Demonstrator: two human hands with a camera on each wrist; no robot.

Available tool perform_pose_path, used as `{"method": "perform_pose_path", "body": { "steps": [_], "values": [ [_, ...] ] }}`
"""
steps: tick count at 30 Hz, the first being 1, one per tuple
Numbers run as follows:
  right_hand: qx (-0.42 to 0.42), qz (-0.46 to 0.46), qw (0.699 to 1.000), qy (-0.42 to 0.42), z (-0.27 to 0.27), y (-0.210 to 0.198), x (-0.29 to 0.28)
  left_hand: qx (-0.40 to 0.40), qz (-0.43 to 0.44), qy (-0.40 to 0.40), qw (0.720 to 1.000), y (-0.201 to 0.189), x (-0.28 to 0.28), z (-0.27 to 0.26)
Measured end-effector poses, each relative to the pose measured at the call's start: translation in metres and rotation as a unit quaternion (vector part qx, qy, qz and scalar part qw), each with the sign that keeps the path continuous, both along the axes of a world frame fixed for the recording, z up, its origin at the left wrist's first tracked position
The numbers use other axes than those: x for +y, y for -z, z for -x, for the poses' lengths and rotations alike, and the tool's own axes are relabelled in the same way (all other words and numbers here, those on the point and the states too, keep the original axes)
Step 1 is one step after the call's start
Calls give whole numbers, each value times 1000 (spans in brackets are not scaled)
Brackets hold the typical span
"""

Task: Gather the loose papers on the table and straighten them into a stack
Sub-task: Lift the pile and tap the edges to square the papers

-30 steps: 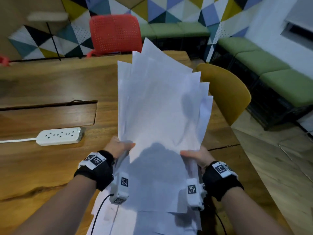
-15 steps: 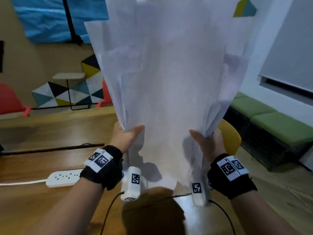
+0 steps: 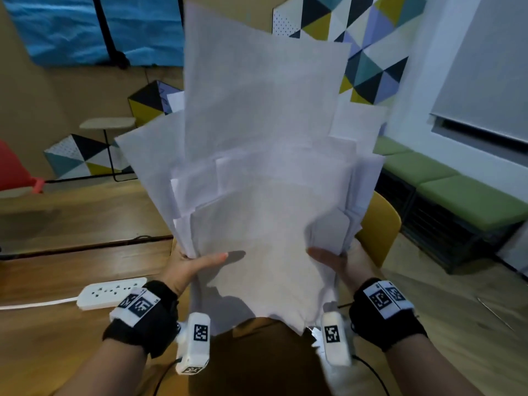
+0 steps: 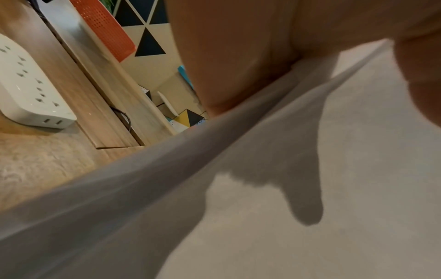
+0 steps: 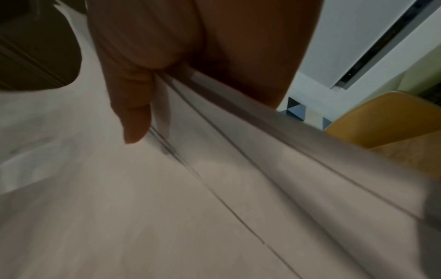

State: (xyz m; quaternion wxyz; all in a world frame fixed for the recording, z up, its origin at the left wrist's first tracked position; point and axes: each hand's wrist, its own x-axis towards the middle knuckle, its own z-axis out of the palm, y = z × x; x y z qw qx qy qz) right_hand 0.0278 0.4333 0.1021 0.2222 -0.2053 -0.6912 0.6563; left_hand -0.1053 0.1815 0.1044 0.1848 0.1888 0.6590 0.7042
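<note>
White plastic power strip [image 3: 111,292]: far left on brown wooden worktop [image 3: 57,352], clear of the work. Left hand [image 3: 190,267]: thumb and fingers clamped on left edge of the sheaf. Loose white paper sheets [image 3: 265,172]: held upright above worktop, tops fanned and uneven. Right hand [image 3: 340,261]: fingers clamped on right edge. Advice: loosen both grips slightly, tap bottom edge on worktop so sheets settle flush. Mustard-yellow chair [image 3: 380,224]: behind, right.

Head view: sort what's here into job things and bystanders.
Job: papers, uneven sheaf held upright; left hand and right hand gripping its sides; wooden table.
Bystanders: white power strip, yellow chair, red chair, green benches.
</note>
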Motion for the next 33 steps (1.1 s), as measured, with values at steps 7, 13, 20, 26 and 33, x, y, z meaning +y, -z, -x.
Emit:
{"method": "perform_pose_path", "body": {
  "steps": [7, 13, 20, 26, 33],
  "values": [
    [-5, 11, 999, -46, 5, 3, 4, -3, 18, 14, 1000, 6, -11, 8],
    [1, 30, 997, -73, 3, 9, 13, -33, -13, 20, 999, 6, -19, 11],
    [-12, 73, 996, -49, 6, 18, 14, -24, 11, 35, 999, 7, -15, 9],
    [-63, 81, 991, -85, 14, 22, 0, -1, 46, 7, 999, 4, 7, -9],
    [25, 50, 997, -59, -7, 9, 4, 5, 6, -28, 1000, -3, -3, -10]
  ]
}}
